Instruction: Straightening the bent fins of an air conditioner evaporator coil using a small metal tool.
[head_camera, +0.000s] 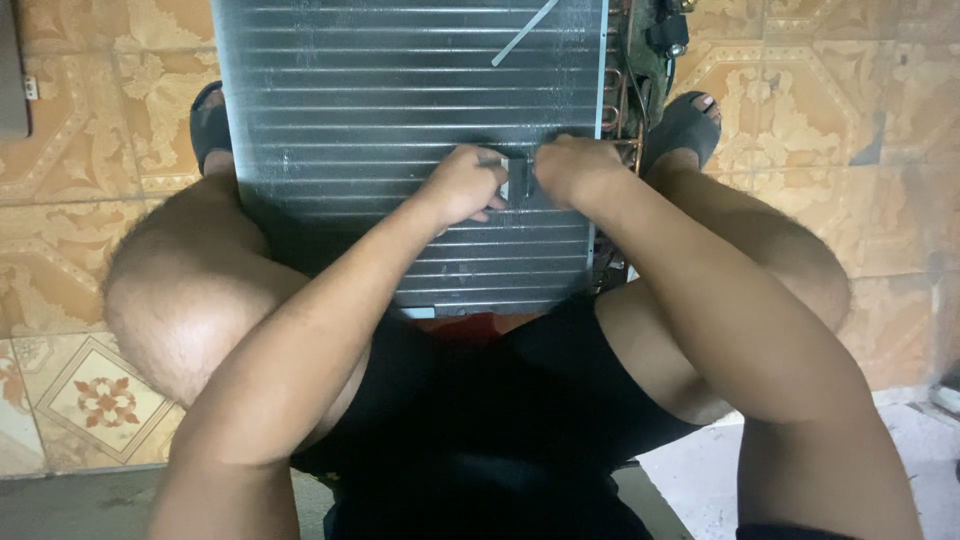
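Both forearms reach forward between the bent knees, the left hand (462, 186) and right hand (573, 166) curled into loose fists, knuckles nearly touching

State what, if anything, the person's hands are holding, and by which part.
Both the left hand and right hand pinch a small flat grey tool by its two ends, pressed against the finned coil panel.

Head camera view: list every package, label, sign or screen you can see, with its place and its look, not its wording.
No package, label, sign or screen shows. In view are only a grey finned coil panel on the patterned floor tiles, with both hands on it: left hand and right hand pinching a small dark tool.
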